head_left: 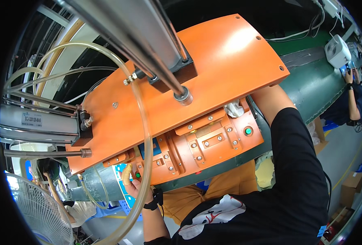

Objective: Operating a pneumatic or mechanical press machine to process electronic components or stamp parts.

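Note:
My left hand [134, 187] is at the left front corner of an orange press machine, next to a green button [138, 174]. A yellowish covering [126, 174] wraps one outstretched finger. I see nothing held in this hand, and its other fingers show only partly. My right forearm [274, 103] reaches under the machine's large orange top plate [213, 53], which hides the right hand. Below the plate lies an orange fixture bed [207, 143] with screwed-down blocks. A crumpled white cloth or plastic piece [234, 109] sits at its right end, near another green button [248, 131].
Metal cylinders [38, 122] and a clear hose [139, 98] cross above the plate. A fan [40, 208] stands at the lower left. The machine rests on a dark green table [311, 85] with a small white fan [337, 52]. Another person's arm [353, 102] is at far right.

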### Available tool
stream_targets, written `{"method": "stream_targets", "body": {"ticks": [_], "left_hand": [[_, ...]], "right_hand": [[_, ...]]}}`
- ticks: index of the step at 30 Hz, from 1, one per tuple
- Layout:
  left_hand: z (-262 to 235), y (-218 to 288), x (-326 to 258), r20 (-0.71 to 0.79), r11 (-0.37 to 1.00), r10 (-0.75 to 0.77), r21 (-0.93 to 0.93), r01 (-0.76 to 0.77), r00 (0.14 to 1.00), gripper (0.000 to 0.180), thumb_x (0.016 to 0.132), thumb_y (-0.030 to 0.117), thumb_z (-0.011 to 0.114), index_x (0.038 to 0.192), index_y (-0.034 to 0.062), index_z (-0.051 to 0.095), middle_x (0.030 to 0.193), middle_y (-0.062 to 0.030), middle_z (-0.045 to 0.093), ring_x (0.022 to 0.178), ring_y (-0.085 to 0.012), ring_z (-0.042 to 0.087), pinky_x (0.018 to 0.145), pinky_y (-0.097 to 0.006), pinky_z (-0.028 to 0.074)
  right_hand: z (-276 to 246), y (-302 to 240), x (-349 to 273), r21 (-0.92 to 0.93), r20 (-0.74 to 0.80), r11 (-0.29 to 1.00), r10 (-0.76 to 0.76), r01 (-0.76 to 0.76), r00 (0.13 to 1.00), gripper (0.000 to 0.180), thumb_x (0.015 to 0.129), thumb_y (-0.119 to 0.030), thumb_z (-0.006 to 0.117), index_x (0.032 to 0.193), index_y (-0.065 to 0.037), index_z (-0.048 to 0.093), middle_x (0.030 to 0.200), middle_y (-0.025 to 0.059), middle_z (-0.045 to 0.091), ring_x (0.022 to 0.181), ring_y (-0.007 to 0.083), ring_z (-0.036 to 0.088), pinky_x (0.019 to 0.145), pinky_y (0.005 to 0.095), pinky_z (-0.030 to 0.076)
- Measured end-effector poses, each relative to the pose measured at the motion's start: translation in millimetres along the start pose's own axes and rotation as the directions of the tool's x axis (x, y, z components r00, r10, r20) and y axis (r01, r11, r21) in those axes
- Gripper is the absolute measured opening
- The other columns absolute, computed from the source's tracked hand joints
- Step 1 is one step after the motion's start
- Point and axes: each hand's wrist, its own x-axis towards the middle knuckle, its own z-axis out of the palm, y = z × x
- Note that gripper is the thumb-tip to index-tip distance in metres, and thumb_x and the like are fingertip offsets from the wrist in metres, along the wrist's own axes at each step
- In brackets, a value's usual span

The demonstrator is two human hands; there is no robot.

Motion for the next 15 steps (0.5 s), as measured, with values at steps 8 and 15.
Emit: {"method": "stream_targets", "body": {"ticks": [8,15], "left_hand": [[-1,5,5,-0.005,0.983,0.118,0.143,-0.116,0.993,0.040,0.111,0.023,0.043,0.130,-0.0054,0.065,0.132,-0.0169,0.067,0.129,-0.0305,0.059,0.124,-0.047,0.029],[0,11,4,-0.082,0.982,0.152,-0.104,-0.160,0.985,0.028,0.104,0.012,0.054,0.121,-0.0050,0.069,0.122,-0.0174,0.069,0.114,-0.0330,0.061,0.102,-0.042,0.048]], "right_hand": [[-90,-11,-80,-0.046,-0.261,0.973,-0.232,0.228,0.937,0.024,0.096,-0.016,0.066,0.115,-0.001,0.072,0.109,0.0199,0.069,0.102,0.0387,0.066,0.089,0.0430,0.052],[-175,98,-239,0.245,-0.315,0.959,0.220,-0.145,0.923,0.027,0.107,-0.019,0.059,0.116,0.004,0.071,0.095,0.0068,0.071,0.082,0.0162,0.065,0.076,0.0315,0.052]]}}
